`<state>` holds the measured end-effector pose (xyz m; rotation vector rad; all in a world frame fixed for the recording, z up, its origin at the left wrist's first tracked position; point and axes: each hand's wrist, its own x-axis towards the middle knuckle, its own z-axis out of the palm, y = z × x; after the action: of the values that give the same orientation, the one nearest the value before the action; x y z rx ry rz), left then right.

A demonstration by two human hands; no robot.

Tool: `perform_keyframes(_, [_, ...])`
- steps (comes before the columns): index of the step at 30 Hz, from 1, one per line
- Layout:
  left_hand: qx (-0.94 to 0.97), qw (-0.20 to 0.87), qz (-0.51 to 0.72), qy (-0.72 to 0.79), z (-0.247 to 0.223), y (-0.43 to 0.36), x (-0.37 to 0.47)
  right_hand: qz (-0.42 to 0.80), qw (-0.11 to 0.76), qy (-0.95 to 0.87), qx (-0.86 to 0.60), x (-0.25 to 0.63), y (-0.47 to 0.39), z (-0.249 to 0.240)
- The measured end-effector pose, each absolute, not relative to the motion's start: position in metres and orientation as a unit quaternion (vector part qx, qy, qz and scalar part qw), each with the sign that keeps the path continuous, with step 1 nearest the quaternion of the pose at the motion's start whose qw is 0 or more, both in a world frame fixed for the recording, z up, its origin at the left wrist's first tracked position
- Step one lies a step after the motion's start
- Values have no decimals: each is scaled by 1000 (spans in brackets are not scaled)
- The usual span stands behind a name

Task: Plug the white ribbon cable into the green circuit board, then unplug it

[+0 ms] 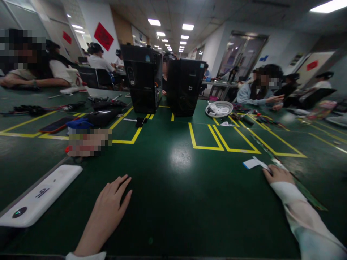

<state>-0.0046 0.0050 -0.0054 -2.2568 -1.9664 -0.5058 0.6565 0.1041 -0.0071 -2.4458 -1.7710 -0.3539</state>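
Note:
On the green tabletop (168,202), my left hand (111,200) is stretched out palm down with its fingers apart and nothing in it. Over at the right, my right hand (279,174) has its fingers closed on one end of a white flat strip (253,163) with a blue edge, which looks like a flat ribbon cable. The strip is bent and reaches leftward from the fingertips over the table. A long white device (46,193) with a round dark spot lies left of my left hand.
Two black computer towers (143,79) stand side by side at the back. A white basket (219,108) holds pale items. Yellow tape (208,148) marks rectangles. Dark cables (27,109) and a blue item (78,123) lie at left. Several people sit around, one at right (252,94).

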Motion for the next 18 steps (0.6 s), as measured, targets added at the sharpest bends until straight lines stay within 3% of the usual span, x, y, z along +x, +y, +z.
perform_keyframes(10, [-747, 67, -155, -643, -11, 8, -8, -106, 104, -647, -748, 605, 143, -7])
perform_keyframes(18, [-744, 56, -160, -646, -9, 8, -8, -66, 151, -817, -552, 478, 163, -4])
